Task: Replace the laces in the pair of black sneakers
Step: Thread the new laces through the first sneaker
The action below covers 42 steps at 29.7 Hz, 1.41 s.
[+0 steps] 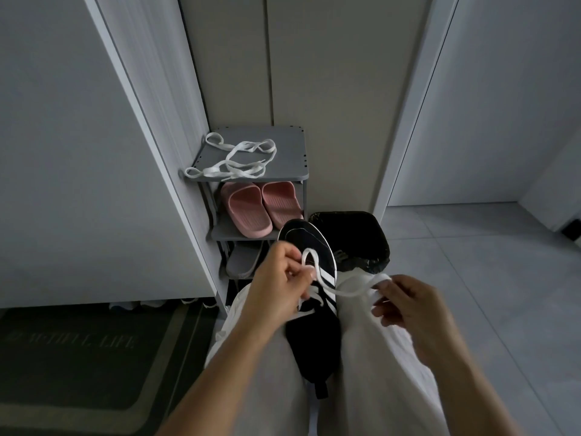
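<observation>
A black sneaker [314, 328] with white side stripes lies between my knees, toe pointing away from me. A white lace [349, 291] runs through its eyelets. My left hand [276, 278] pinches a loop of that lace above the shoe's tongue. My right hand [408, 303] holds the other end of the lace, pulled out to the right over my knee. More loose white laces [235, 160] lie in a tangle on top of the grey shoe rack [292, 152]. The second sneaker is not clearly in view.
The rack holds pink slides [261, 207] on its middle shelf and a grey shoe [243, 261] below. A bin with a black bag [352, 237] stands right of the rack. A dark doormat [78, 350] lies at the left. Grey floor tiles [487, 265] spread to the right.
</observation>
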Tool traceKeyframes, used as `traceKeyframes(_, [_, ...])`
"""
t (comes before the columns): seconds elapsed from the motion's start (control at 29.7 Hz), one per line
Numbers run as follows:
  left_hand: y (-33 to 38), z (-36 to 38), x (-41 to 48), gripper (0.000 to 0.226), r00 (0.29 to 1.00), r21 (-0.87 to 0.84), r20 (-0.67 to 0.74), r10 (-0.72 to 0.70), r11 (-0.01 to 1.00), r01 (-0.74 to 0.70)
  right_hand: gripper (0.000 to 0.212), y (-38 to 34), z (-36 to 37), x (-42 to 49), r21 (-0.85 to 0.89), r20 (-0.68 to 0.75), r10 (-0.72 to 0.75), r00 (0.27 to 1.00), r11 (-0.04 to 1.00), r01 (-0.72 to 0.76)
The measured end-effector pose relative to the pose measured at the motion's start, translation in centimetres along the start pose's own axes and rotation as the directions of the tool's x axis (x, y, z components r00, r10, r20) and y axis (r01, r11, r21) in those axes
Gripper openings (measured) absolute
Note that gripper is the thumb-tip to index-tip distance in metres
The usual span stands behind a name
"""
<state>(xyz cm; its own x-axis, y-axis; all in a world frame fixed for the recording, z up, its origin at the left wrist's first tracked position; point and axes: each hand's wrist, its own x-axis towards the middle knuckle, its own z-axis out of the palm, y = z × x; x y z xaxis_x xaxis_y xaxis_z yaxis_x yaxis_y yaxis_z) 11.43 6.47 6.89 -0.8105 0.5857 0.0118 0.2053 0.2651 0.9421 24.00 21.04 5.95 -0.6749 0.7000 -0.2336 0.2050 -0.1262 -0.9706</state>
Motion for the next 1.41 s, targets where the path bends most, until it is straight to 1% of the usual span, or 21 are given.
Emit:
traceKeyframes(0.07, [-0.1, 0.9, -2.0, 0.014, 0.992, -0.066, 0.129, 0.010, 0.998, -0.001, 0.015, -0.5, 0.9, -0.5, 0.119, 0.062, 0.018, 0.998, 0.993, -0.026])
traceKeyframes(0.1, [-0.1, 1.5, -3.0, 0.016, 0.979, -0.087, 0.203, 0.022, 0.996, -0.005, 0.016, -0.7, 1.2, -0.7, 0.159, 0.091, 0.019, 0.996, 0.987, -0.033])
traceKeyframes(0.17, [-0.4, 3.0, -4.2, 0.028, 0.959, -0.078, 0.281, 0.050, 0.997, -0.029, 0.018, -1.2, 1.6, -0.9, 0.240, 0.143, 0.014, 0.990, 0.970, -0.048])
traceKeyframes(0.24, [-0.5, 4.1, -4.7, 0.034, 0.959, -0.124, 0.282, 0.019, 0.992, 0.017, 0.020, -1.9, 1.7, -1.0, 0.307, 0.163, 0.005, 0.987, 0.950, -0.056])
traceKeyframes(0.3, [-0.8, 4.8, -4.8, 0.036, 0.974, -0.187, 0.226, -0.025, 0.980, 0.068, 0.019, -2.3, 1.4, -1.0, 0.348, 0.173, -0.001, 0.985, 0.935, -0.061])
traceKeyframes(0.37, [-1.1, 5.0, -4.8, 0.036, 0.989, -0.149, 0.144, -0.035, 0.987, 0.056, 0.017, -2.4, 1.1, -1.1, 0.364, 0.187, 0.007, 0.982, 0.928, -0.076])
traceKeyframes(0.4, [-1.1, 5.0, -4.7, 0.033, 0.989, -0.150, 0.131, -0.062, 0.985, 0.082, 0.019, -2.3, 1.0, -1.1, 0.368, 0.191, 0.019, 0.981, 0.925, -0.090])
traceKeyframes(0.5, [-0.7, 5.0, -4.7, 0.034, 0.949, -0.262, 0.244, -0.197, 0.929, 0.260, 0.021, -1.9, 1.0, -1.2, 0.399, 0.226, 0.068, 0.972, 0.904, -0.156])
traceKeyframes(0.54, [-0.7, 4.9, -4.8, 0.034, 0.937, -0.301, 0.283, -0.206, 0.908, 0.290, 0.021, -1.7, 1.0, -1.2, 0.417, 0.240, 0.075, 0.968, 0.892, -0.173])
traceKeyframes(0.61, [-0.8, 4.9, -4.8, 0.022, 0.933, -0.350, 0.318, -0.169, 0.893, 0.281, 0.021, -1.7, 0.9, -1.1, 0.451, 0.247, 0.076, 0.966, 0.873, -0.184])
traceKeyframes(0.67, [-0.8, 4.6, -4.9, 0.008, 0.940, -0.336, 0.307, -0.148, 0.908, 0.253, 0.020, -1.8, 0.7, -0.9, 0.475, 0.231, 0.072, 0.970, 0.862, -0.178])
traceKeyframes(0.77, [-0.9, 3.8, -5.1, 0.015, 0.931, -0.380, 0.338, -0.137, 0.885, 0.268, 0.018, -1.8, 0.0, -0.2, 0.483, 0.196, 0.065, 0.978, 0.862, -0.154])
traceKeyframes(0.87, [-1.2, 3.0, -5.5, 0.019, 0.922, -0.396, 0.367, -0.125, 0.875, 0.277, 0.059, -0.7, -0.7, 0.1, 0.410, 0.196, 0.088, 0.977, 0.897, -0.164])
traceKeyframes(0.91, [-1.3, 2.7, -5.5, 0.020, 0.921, -0.395, 0.365, -0.134, 0.874, 0.283, 0.067, -0.2, -0.7, -0.2, 0.346, 0.213, 0.108, 0.971, 0.921, -0.178])
traceKeyframes(0.94, [-1.4, 2.5, -5.5, 0.020, 0.918, -0.385, 0.369, -0.142, 0.876, 0.290, 0.068, 0.4, -0.5, -0.6, 0.257, 0.256, 0.123, 0.959, 0.948, -0.190])
traceKeyframes(1.01, [-1.5, 2.4, -5.4, 0.021, 0.907, -0.309, 0.394, -0.151, 0.907, 0.285, 0.046, 0.8, 0.6, -1.9, 0.060, 0.383, 0.146, 0.912, 0.981, -0.182])
traceKeyframes(1.04, [-1.5, 2.4, -5.3, 0.021, 0.899, -0.256, 0.408, -0.157, 0.926, 0.278, 0.033, 1.0, 1.1, -2.4, -0.008, 0.412, 0.147, 0.900, 0.987, -0.157])
traceKeyframes(1.11, [-1.7, 2.2, -5.1, 0.021, 0.888, -0.174, 0.427, -0.171, 0.948, 0.266, 0.021, 1.3, 1.6, -2.3, -0.074, 0.370, 0.121, 0.921, 0.992, -0.100])
traceKeyframes(1.21, [-2.0, 1.8, -4.9, 0.021, 0.878, -0.091, 0.443, -0.180, 0.966, 0.244, 0.026, 1.1, 2.0, -2.1, -0.131, 0.352, 0.102, 0.931, 0.990, -0.058])
traceKeyframes(1.28, [-2.3, 1.9, -4.8, 0.020, 0.886, -0.092, 0.421, -0.196, 0.962, 0.257, 0.028, 1.3, 2.3, -2.1, -0.185, 0.315, 0.092, 0.945, 0.982, -0.034])
traceKeyframes(1.41, [-3.6, 2.4, -5.1, 0.021, 0.923, -0.130, 0.252, -0.292, 0.935, 0.331, 0.029, 2.2, 3.2, -1.3, -0.320, 0.134, -0.023, 0.991, 0.945, 0.065])
